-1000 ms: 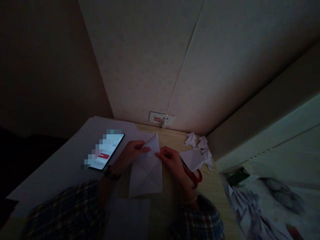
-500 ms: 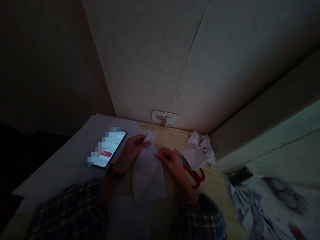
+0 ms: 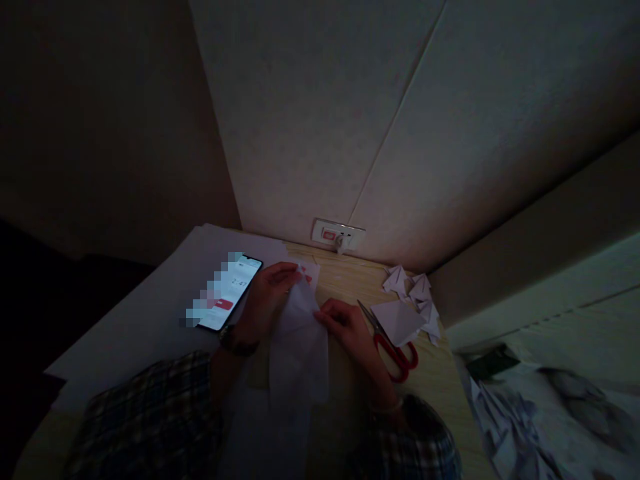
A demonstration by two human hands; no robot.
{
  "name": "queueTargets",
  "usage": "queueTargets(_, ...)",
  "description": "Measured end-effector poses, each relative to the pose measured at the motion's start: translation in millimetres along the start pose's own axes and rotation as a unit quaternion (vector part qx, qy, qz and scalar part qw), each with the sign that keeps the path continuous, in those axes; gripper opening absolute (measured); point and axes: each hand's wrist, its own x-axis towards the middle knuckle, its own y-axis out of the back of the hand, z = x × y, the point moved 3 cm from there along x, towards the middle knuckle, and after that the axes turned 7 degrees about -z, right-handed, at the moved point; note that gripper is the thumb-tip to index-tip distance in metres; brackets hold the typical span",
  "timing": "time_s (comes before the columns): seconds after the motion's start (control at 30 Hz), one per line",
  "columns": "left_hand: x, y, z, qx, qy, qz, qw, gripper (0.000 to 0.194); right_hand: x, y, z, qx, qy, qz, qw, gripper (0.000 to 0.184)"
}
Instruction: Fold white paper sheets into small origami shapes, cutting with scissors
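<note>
A creased white sheet of paper (image 3: 300, 353), partly folded to a point at its top, is between my two hands. My left hand (image 3: 267, 293) pinches it near that upper tip. On the opposite edge, the thumb and fingers of my right hand (image 3: 343, 323) grip its side. Red-handled scissors (image 3: 397, 357) lie just right of my right hand, with a folded white paper piece (image 3: 397, 321) over part of them. Left of my left hand, a lit phone (image 3: 233, 297) rests on a stack of white paper (image 3: 135, 320).
Several folded paper figures (image 3: 419, 288) sit at the table's back right corner. A wall socket (image 3: 339, 235) with a plug is just behind the table (image 3: 345, 270). Beyond the right edge, lower down, lies a heap of folded papers (image 3: 515, 427).
The view has shifted a little, so most things appear further right. At the paper's tip, my left thumb no longer lies across the front. Both hands keep hold of the sheet.
</note>
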Motion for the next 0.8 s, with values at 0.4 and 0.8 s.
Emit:
queueTargets(0.4,0.1,4.1,-1.7,-0.065,0.058,-0.097,0.991,0.021,-1.5,-2.3,-0.2,-0.005,-0.013,-0.022,1.000,0.035)
queueTargets(0.8,0.6,4.8,-4.8,-0.119,0.073,-0.110,0.984,0.026,-0.2,-3.3,2.3,0.006,-0.017,-0.027,0.999,0.034)
